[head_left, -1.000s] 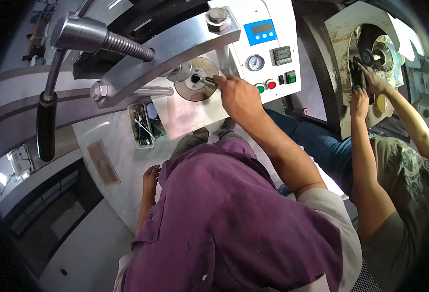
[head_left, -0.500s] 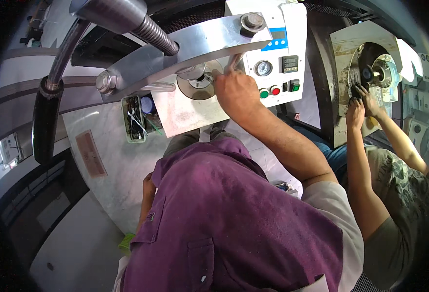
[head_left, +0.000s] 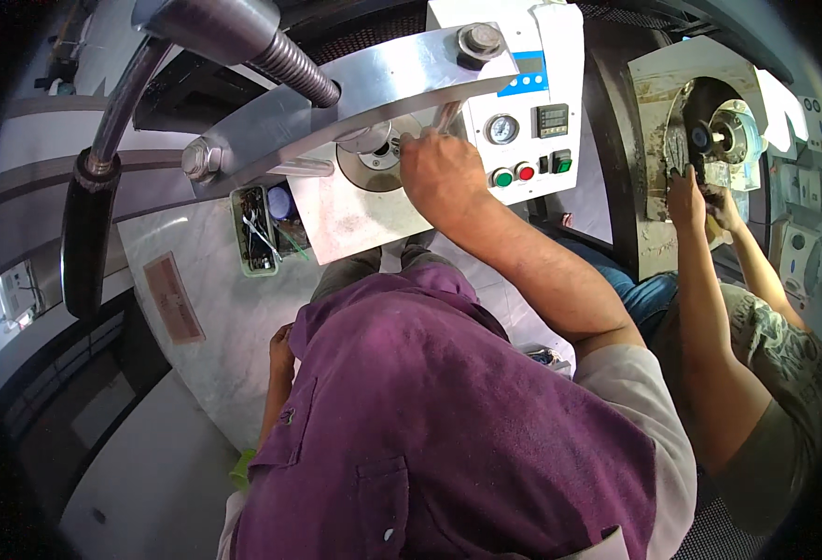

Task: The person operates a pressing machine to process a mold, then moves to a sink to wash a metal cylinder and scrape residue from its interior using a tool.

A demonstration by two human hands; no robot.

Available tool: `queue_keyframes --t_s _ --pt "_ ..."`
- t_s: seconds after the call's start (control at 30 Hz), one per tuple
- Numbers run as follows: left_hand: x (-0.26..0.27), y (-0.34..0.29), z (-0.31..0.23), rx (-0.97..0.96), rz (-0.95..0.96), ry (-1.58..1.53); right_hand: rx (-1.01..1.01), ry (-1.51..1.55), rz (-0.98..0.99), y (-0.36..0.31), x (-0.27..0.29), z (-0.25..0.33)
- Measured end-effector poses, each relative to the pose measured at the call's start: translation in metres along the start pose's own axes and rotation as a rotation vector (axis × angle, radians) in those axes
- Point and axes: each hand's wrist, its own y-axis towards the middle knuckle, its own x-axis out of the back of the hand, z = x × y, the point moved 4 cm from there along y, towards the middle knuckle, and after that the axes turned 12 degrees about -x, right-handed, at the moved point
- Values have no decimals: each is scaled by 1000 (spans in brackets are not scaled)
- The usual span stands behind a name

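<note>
My right hand [head_left: 444, 175] reaches in under the thick metal crossbar [head_left: 397, 77] of a screw press. Its fingers are curled in at the right side of a round metal plate [head_left: 359, 172], over the plate's dark, ringed centre. Whatever the fingertips hold or touch is hidden behind the hand. Above the plate hangs a short metal cylinder [head_left: 364, 140]. My left hand [head_left: 282, 348] hangs low beside the purple apron [head_left: 383, 373], its fingers mostly out of sight, next to the marble-patterned tabletop [head_left: 229, 327].
A tray of small tools [head_left: 260, 257] and a blue round lid [head_left: 280, 202] stand left of the press. The press's black-gripped lever [head_left: 89, 233] hangs at far left. Right of my hand is a white control panel [head_left: 518, 152] with buttons. A co-worker's hands [head_left: 686, 198] work at another machine.
My right hand has shifted a little left, closer over the plate's centre. My left hand stays low at my side. The co-worker's hands have changed position at their machine.
</note>
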Motion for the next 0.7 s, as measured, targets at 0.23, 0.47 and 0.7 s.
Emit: queue_keyframes --t_s 0.23,0.47,0.7 --pt "3 -5 -15 -106 4 157 -29 64 -108 -6 -5 -13" --pt "3 -9 -3 11 -18 73 -69 468 -115 -27 -27 -34" --pt "4 -6 -10 8 8 76 -185 596 153 -59 -38 -45"
